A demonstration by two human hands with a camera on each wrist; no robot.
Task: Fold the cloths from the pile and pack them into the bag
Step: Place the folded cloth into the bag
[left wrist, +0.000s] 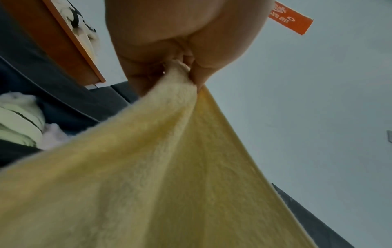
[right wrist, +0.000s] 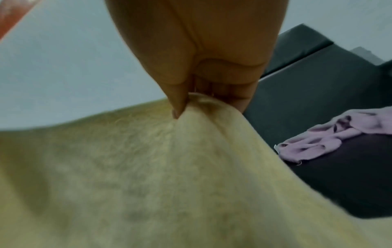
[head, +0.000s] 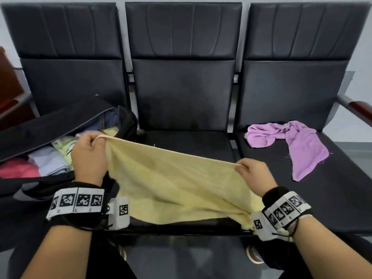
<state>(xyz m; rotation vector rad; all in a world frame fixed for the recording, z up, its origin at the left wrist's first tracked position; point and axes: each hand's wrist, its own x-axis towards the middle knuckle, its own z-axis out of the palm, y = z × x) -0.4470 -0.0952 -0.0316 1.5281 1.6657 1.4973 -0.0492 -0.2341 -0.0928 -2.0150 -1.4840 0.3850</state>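
A pale yellow cloth (head: 175, 182) hangs stretched in the air over the middle seat. My left hand (head: 94, 143) pinches its upper left corner, seen close in the left wrist view as the yellow cloth (left wrist: 161, 167) bunched between thumb and fingers. My right hand (head: 242, 168) pinches the upper right corner, lower than the left; the yellow cloth (right wrist: 148, 167) fills the right wrist view. A crumpled purple cloth (head: 289, 141) lies on the right seat, also the purple cloth (right wrist: 331, 139). The open black bag (head: 60, 121) sits on the left seat with folded cloths (head: 50, 162) inside.
Three black padded seats (head: 183, 91) stand in a row with upright backs. A wooden armrest (head: 360, 109) ends the row at right. The cloth's lower edge drapes over the middle seat's front edge (head: 181, 228). A foot in a shoe (head: 254, 255) shows below.
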